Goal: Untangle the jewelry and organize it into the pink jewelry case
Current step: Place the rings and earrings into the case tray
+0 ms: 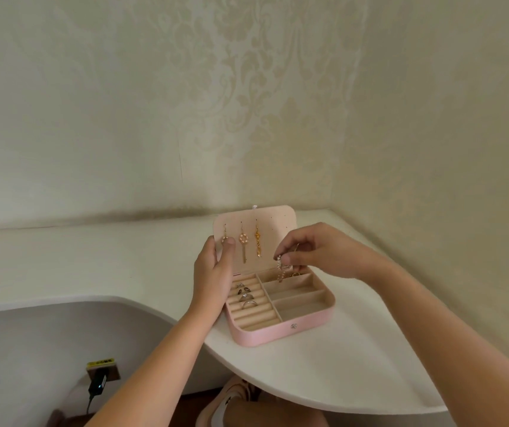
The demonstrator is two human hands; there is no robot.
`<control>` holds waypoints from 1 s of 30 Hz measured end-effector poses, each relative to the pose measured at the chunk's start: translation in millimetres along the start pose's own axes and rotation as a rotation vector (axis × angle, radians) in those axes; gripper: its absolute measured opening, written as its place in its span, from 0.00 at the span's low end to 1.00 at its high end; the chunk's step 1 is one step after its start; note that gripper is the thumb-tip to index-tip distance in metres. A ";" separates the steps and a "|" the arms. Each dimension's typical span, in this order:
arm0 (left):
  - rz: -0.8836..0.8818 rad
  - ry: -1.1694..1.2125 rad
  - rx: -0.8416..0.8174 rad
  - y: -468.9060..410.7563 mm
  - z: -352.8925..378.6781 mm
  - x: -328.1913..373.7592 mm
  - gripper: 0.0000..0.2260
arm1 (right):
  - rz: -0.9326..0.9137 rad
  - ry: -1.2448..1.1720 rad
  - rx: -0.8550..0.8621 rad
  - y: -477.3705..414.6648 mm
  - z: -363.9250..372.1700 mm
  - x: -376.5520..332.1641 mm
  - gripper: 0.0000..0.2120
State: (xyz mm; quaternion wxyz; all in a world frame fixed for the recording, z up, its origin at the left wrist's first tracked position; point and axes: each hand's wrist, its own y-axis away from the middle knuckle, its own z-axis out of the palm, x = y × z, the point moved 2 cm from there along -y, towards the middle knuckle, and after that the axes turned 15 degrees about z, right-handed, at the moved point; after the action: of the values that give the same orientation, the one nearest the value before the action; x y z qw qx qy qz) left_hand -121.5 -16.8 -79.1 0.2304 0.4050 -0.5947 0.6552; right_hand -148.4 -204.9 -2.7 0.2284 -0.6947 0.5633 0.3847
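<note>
Pink jewelry case (281,334) sits open on the white tabletop (93,266), close to the wall corner, with its lid (278,223) standing upright. Your left hand (213,272) grips the lid's left edge: the thumb lies on the inner face beside the leftmost of three hanging earrings (242,241), and the fingers are hidden behind the lid. Your right hand (318,251) pinches a beaded strand (279,266) between thumb and fingertips, just in front of the lid. The strand hangs down, and its lower end reaches into the rear right compartment (304,277), where small gold pieces lie. Several rings (247,298) sit in the ring rolls on the left side of the case. The remaining right compartments show bare beige lining.
</note>
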 end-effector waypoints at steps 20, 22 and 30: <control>-0.015 -0.057 -0.018 -2.5 -1.4 -10.4 0.12 | 0.298 0.454 0.357 13.2 -66.1 57.9 0.08; 0.003 -0.079 -0.008 -1.4 -0.6 -6.7 0.11 | 0.579 0.685 0.347 22.2 -86.0 78.0 0.17; 0.004 -0.143 0.010 -2.6 -0.7 -13.3 0.10 | 0.734 0.559 0.239 35.9 -82.5 114.7 0.13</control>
State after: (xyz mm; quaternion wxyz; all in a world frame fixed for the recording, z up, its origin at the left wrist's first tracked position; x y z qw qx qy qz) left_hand -112.1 -13.2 -88.2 0.1841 0.4507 -0.6070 0.6280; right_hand -151.9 -345.9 -39.9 -0.0046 -0.4955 0.8516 0.1710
